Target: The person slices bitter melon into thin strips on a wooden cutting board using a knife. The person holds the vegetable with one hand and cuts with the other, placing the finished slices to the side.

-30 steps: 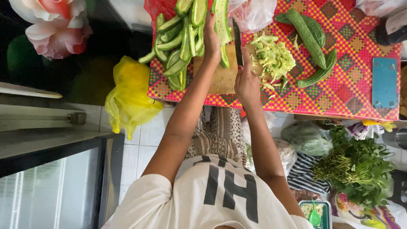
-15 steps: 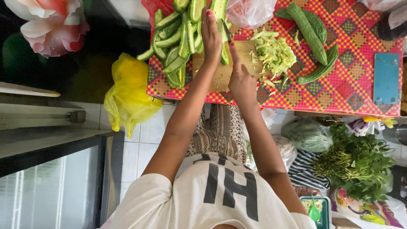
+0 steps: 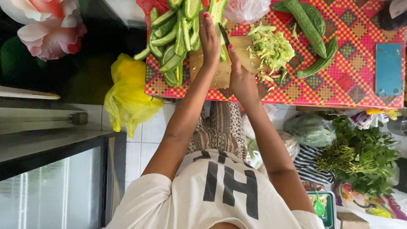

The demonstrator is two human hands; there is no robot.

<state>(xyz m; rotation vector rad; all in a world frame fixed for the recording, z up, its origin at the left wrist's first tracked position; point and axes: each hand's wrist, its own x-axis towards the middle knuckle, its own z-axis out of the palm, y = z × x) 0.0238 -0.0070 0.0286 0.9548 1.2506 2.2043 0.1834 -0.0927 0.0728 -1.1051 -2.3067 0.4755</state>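
A halved bitter gourd (image 3: 218, 15) lies lengthwise on the wooden cutting board (image 3: 220, 68), its far end running off the top of the view. The left hand (image 3: 210, 40) lies flat over it, fingers stretched along the gourd and pressing it to the board. The right hand (image 3: 241, 78) is closed around a knife handle, and the dark blade (image 3: 224, 36) stands just right of the gourd, at its cut edge.

Against the view of a second ago, the right hand has slid from the board's right edge in toward the gourd, and the knife, which lay farther right, now sits beside the left fingers. The left hand has hardly shifted. By that reading the gourd is pinned and the blade is set against it.

Right of the board lies a heap of pale green scraped pith and seeds (image 3: 271, 46), and beyond that three whole bitter gourds (image 3: 307, 23) on the checked red tablecloth (image 3: 347, 80). Left of the board is a pile of cleaned gourd halves (image 3: 171, 42). A yellow plastic bag (image 3: 127, 97) hangs below the table's left corner, well left of the board.
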